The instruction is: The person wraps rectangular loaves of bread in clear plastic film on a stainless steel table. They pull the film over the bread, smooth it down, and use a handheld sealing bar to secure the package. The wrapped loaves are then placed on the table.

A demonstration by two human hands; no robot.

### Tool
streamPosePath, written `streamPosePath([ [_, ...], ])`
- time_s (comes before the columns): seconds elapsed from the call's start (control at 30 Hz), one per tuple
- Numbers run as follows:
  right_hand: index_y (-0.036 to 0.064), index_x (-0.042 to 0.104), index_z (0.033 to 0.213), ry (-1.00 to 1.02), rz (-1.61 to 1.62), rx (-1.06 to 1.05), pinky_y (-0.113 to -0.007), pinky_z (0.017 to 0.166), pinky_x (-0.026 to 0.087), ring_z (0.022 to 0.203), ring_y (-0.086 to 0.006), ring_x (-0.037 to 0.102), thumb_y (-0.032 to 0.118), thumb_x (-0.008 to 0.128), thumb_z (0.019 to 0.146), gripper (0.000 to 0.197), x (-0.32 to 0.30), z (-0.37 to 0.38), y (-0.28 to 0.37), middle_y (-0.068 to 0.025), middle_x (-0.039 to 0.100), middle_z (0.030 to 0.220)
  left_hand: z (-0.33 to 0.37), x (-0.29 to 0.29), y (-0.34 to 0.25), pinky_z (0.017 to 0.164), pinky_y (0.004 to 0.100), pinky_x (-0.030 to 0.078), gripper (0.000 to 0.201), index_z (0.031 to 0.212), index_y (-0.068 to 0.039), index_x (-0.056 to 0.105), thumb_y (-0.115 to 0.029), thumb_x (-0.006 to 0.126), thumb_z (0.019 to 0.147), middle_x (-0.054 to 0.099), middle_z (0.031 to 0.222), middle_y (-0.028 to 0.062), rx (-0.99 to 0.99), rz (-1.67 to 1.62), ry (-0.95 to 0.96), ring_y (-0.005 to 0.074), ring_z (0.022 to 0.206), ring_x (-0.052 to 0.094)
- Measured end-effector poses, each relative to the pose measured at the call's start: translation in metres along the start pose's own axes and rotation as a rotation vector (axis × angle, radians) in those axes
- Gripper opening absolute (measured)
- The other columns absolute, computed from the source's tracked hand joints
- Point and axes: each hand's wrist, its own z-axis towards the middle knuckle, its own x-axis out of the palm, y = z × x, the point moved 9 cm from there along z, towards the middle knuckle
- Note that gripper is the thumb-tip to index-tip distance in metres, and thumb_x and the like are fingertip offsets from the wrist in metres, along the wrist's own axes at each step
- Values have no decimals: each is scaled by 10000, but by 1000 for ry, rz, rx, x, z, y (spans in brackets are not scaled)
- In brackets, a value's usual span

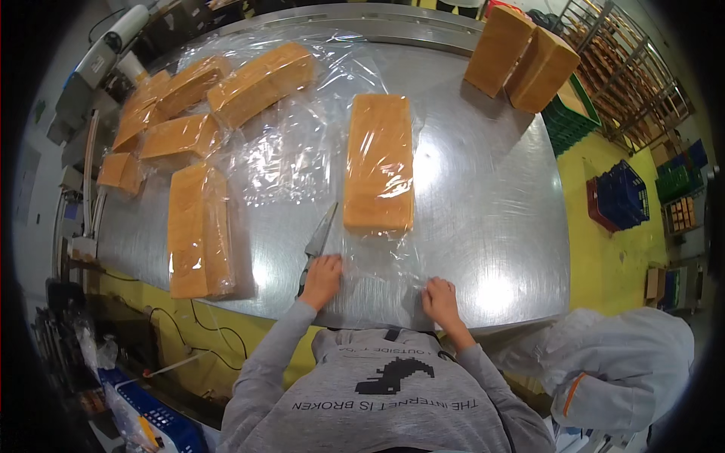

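A long bread loaf (377, 162) lies lengthwise before me inside a clear plastic bag (377, 260), whose loose end reaches toward the table's front edge. My left hand (323, 279) is closed on the left corner of that loose end. At its right corner, my right hand (440, 297) has its fingers pinched on the film. A knife (321, 232) rests just left of the bag with its blade pointing away; my left hand partly covers the handle. Farther left, another bagged loaf (198, 234) lies on the steel table (491, 219).
Several more wrapped loaves (260, 83) and loose clear film (283, 155) cover the table's far left. Two bare loaves (498, 49) stand at the far right corner. Beyond it are a green crate (570, 124), blue crate (623, 192) and racks (627, 68). A person in pale clothing (612, 370) is close on my right.
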Motion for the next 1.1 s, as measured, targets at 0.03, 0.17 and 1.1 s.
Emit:
streamPosePath([
  [0.03,70,551,828,34,-117,-32,-425,745,353,869,-280,484,219,547,729,179,-8,-13,8,-96,505,904,-7,-1,-18,775,370,376,271,918,-101,550,-66,536,649,534,991,58,82,51,55,212,954,479],
  [0.17,108,573,821,249,-234,-18,-424,754,365,910,-269,485,223,541,718,157,5,-56,33,-86,506,895,-60,-9,-40,755,354,365,215,922,-133,552,-144,504,713,511,915,36,285,65,345,211,909,470],
  [1.1,-32,534,1062,-445,1099,327,-273,857,398,962,-158,520,166,457,900,268,-6,242,-24,-100,570,1040,161,67,134,789,268,446,203,1045,15,536,-103,494,885,578,1014,82,-601,-1264,-537,140,902,543],
])
